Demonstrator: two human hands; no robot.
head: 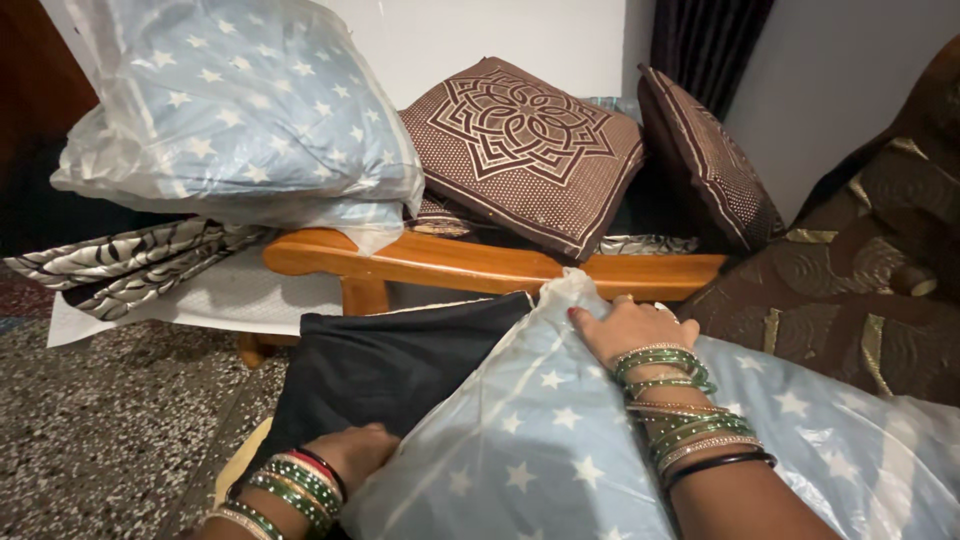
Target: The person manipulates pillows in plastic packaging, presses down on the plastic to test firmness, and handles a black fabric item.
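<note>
Head view: right grip [632, 330] atop star pillow [540, 440], left grip [352, 452] beneath

clear plastic bag [235, 110] around blue star pillow, upper left, second plastic-wrapped star pillow [560, 440] in foreground

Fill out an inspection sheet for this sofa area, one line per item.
Surface: wooden sofa frame over a speckled floor.
Job's things: light blue star pillow in clear plastic, lying partly over a black cover.
Clutter: second star pillow in plastic, two brown patterned cushions, striped cloth, white sheet, brown patterned cloth.
Grips: right hand presses on the pillow's top corner; left hand sits at its lower edge against the black cover; whether either is closed cannot be told.
Cables: nothing seen.
Surroundings: white wall, dark curtain.
</note>
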